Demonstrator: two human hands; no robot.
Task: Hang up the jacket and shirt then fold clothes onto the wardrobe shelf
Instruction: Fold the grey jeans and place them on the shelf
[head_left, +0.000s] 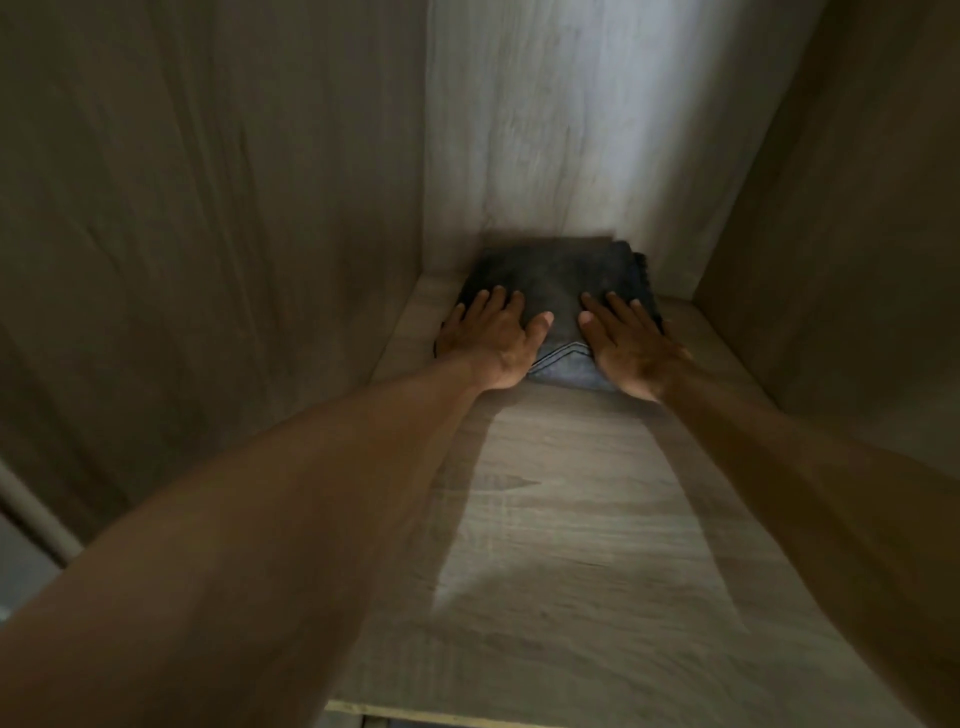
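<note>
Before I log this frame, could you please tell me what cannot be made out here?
Head view only:
- Jeans: near corners hidden under the left hand and right hand.
- Right hand: wrist side motion-blurred.
- Shelf: front edge partly cut off by the bottom edge.
- Jeans' far edge: blurred and dim.

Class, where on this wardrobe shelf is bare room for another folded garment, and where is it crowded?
Widest bare patch: the front of the shelf, from the jeans to the front edge, between the forearms. A narrower strip lies between jeans and right wall. Crowded at the back: left hand and right hand lie flat on the jeans.
</note>
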